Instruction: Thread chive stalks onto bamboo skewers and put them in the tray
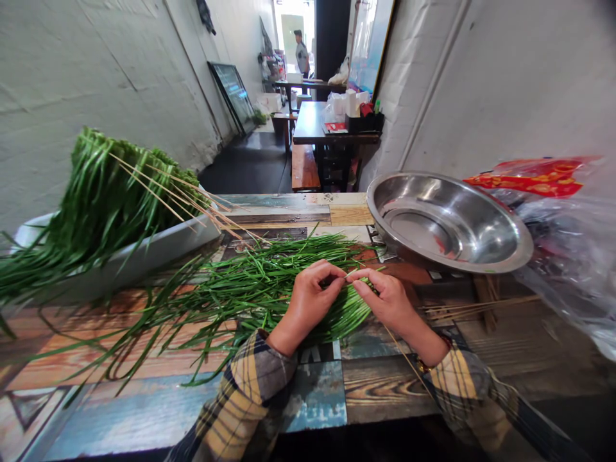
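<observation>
Garlic chives (269,276) lie in a loose heap on the table, pale stem ends to the right and green leaves trailing left. Over those stem ends, my left hand (312,298) and my right hand (385,301) meet fingertip to fingertip. Both are closed in a pinch on the pale end of a chive stalk (350,277). A thin bamboo skewer (407,359) slants from under my right hand toward the table's front edge; whether that hand grips it is hidden. At the left, a white tray (144,251) bears a thick stack of chives (115,192) with skewers (168,186) sticking out.
A steel basin (452,221) stands at the right, beside clear plastic bags (568,250) and a red packet (534,176). More skewers (481,308) lie below the basin on the patterned table (317,391). Farther back are another table (310,122) and a person (301,54).
</observation>
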Demonstrator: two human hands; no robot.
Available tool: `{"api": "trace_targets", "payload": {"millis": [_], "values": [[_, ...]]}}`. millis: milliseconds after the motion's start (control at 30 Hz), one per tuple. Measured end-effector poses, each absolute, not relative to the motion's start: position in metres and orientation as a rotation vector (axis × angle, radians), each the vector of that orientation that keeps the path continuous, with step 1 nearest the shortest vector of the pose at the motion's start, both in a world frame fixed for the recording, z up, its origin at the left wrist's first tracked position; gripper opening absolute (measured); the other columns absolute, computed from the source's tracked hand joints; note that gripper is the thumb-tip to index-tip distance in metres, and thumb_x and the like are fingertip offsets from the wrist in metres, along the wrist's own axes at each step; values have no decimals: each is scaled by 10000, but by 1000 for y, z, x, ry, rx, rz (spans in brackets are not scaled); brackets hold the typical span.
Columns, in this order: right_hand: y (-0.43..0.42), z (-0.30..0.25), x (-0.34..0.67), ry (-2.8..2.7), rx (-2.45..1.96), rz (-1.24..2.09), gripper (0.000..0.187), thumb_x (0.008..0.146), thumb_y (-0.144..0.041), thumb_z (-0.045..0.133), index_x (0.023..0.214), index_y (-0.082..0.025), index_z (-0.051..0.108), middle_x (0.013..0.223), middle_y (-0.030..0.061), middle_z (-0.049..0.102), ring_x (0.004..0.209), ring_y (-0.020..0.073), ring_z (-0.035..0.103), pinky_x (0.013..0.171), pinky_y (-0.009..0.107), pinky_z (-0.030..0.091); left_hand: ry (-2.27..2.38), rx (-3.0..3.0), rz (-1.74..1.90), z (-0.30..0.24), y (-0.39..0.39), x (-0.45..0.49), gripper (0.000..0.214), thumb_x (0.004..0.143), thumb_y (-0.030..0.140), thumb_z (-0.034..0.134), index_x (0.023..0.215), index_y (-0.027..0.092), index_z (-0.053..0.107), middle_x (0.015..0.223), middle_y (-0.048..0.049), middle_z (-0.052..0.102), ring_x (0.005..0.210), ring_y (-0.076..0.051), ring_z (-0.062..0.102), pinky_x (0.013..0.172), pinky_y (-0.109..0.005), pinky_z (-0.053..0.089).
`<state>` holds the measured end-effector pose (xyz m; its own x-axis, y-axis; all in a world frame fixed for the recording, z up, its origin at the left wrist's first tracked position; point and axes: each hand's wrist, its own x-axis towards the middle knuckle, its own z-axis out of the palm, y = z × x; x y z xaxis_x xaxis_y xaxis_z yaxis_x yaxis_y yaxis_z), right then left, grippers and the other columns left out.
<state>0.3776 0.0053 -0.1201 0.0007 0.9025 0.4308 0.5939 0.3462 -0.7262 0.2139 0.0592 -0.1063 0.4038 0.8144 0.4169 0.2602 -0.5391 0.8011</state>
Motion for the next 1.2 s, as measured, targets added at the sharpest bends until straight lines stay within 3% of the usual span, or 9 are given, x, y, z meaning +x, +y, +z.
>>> {"api": "trace_targets", "payload": {"millis": [367, 600, 900, 1067, 1200], "values": [[6, -123, 378, -1692, -1385, 388, 164, 890, -307, 516, 880, -215, 652, 811, 28, 730, 714, 176, 663, 692, 274, 497, 836, 2009, 1093, -107, 59, 214, 118, 797, 116, 595, 720, 166, 669, 687, -12, 621, 661, -121, 557, 615, -223, 417], [3, -124, 379, -1663, -1399, 443, 293, 895, -340, 521, 1135, -184, 580, 895, 35, 690, 576, 140, 556, 587, 264, 445, 828, 1977, 1087, -108, 59, 214, 121, 799, 98, 597, 760, 166, 690, 735, -25, 651, 700, -132, 584, 664, -239, 443], [3, -127, 379, -1695, -1439, 356, 190, 905, -351, 514, 993, -197, 581, 644, -36, 546, 498, 131, 453, 516, 252, 364, 782, 1996, 986, -109, 57, 214, 141, 821, 103, 575, 789, 165, 697, 755, -28, 642, 726, -138, 587, 676, -243, 447], [5, -132, 382, -1714, -1420, 338, 160, 903, -348, 520, 933, -200, 574, 781, 0, 625, 610, 139, 546, 601, 247, 411, 755, 2104, 937, -110, 62, 209, 148, 848, 122, 554, 849, 165, 695, 818, -39, 644, 790, -146, 601, 728, -253, 464], [7, -132, 383, -1715, -1420, 342, 154, 904, -343, 519, 931, -201, 573, 799, 6, 629, 609, 135, 539, 606, 245, 415, 965, 2192, 1046, -114, 75, 199, 170, 884, 139, 512, 918, 163, 676, 899, -57, 652, 859, -161, 607, 782, -277, 476]]}}
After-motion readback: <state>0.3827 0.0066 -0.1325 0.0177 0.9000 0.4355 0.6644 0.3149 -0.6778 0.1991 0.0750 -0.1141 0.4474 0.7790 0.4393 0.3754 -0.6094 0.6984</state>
